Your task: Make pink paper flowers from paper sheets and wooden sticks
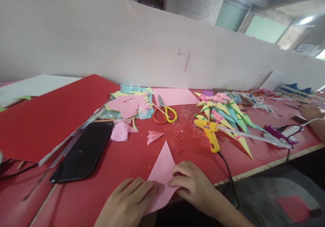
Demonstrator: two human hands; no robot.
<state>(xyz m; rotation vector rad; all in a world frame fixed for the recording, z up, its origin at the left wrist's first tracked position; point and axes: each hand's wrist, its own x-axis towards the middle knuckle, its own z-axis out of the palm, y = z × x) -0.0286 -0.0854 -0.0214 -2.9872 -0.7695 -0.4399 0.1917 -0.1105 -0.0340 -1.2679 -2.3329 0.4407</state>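
A pink sheet of paper [162,173], folded to a point at its far end, lies at the front edge of the red table. My left hand [129,198] is closed on its left side, fingers curled over the edge. On the right side my right hand [189,183] grips the paper with bent fingers, the thumb hidden beneath. Just beyond the tip sits a small folded pink paper piece [154,137]. Scissors [164,113] with one red and one yellow handle lie farther back. To the right rests a yellow hot glue gun [208,134] with a long clear glue stick.
Behind the glue gun lie several paper cones [233,115] in yellow, blue and pink. At left are a black phone [85,152] and a large red board [58,115]. Loose paper pieces [127,103] are heaped at the back. Another person's hand [311,112] shows far right.
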